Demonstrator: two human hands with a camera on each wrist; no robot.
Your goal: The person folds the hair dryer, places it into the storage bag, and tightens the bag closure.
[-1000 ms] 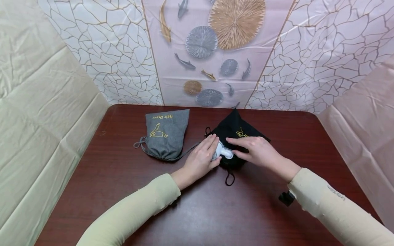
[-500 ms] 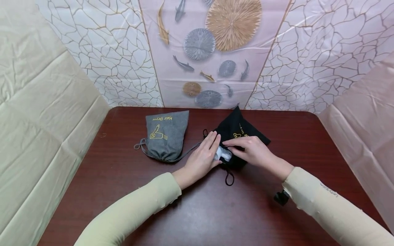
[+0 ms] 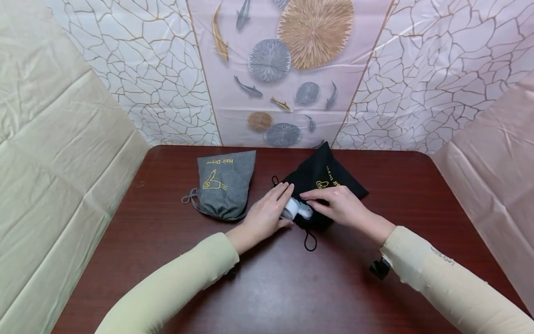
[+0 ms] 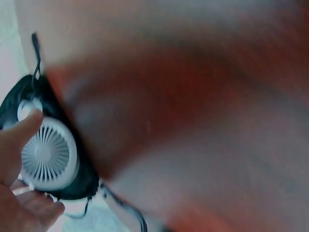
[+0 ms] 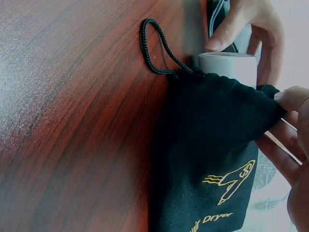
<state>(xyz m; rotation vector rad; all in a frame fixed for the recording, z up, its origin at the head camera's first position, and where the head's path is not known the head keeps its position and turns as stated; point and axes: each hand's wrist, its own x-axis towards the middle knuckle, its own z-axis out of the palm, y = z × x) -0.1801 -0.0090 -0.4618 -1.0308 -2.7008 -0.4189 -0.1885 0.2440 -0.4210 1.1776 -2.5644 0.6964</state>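
A small white hair dryer (image 3: 293, 208) lies partly inside the mouth of a black drawstring bag (image 3: 310, 169) printed with yellow "Hair Dryer" lettering. My left hand (image 3: 265, 214) holds the dryer's body from the side, thumb and fingers on opposite edges of its round ribbed grille (image 4: 44, 152) in the left wrist view. With thumb and fingertips, my right hand (image 3: 344, 204) pinches the rim of the bag at its opening. The right wrist view shows the white barrel (image 5: 229, 65) sticking out past the gathered black cloth, while the rest is hidden inside.
To the left lies a grey drawstring bag (image 3: 227, 185) with the same yellow print, its cord running toward my left hand. A black cord loop (image 3: 310, 241) hangs off the black bag onto the dark red table (image 3: 275, 287). Patterned cloth (image 3: 271, 106) hangs behind.
My right hand has moved slightly left and now pinches the bag's rim. My left hand and the dryer have shifted a little left. More of the black bag's print shows.
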